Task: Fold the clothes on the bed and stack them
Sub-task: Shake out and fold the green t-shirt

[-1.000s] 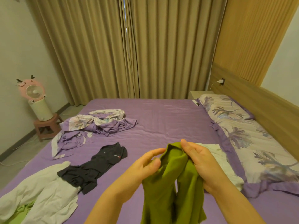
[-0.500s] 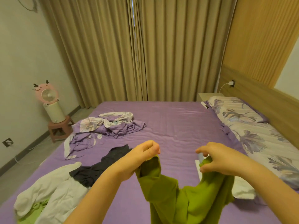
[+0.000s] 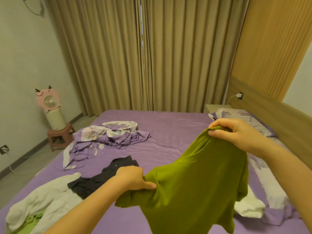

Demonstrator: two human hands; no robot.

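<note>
Here, an olive-green knit shirt (image 3: 194,186) hangs spread in the air in the lower centre and lower right of the frame, above the purple-sheeted bed (image 3: 168,132). The right hand (image 3: 236,132), at the right of the frame and higher up, pinches the shirt's top edge, with the fingers curled over the cloth and the thumb under it. The left hand (image 3: 133,178), lower and nearer the centre, grips the shirt's left edge in curled fingers, the thumb lying along the fabric. The shirt slopes from the upper hand down to the lower one, and its loose bottom hangs toward the lower edge. On the bed at centre left lies a crumpled dark grey garment (image 3: 104,174), touching a rumpled white garment (image 3: 42,200) in the lower left corner, where a light green cloth (image 3: 28,225) peeks out beneath it. Farther back, at left of centre, sits a bundled purple floral sheet (image 3: 108,137). A folded white cloth (image 3: 249,206) lies at lower right, just beside the floral pillow (image 3: 244,119). A pink fan (image 3: 49,102) stands on a small stool (image 3: 59,137) at the left.
</note>
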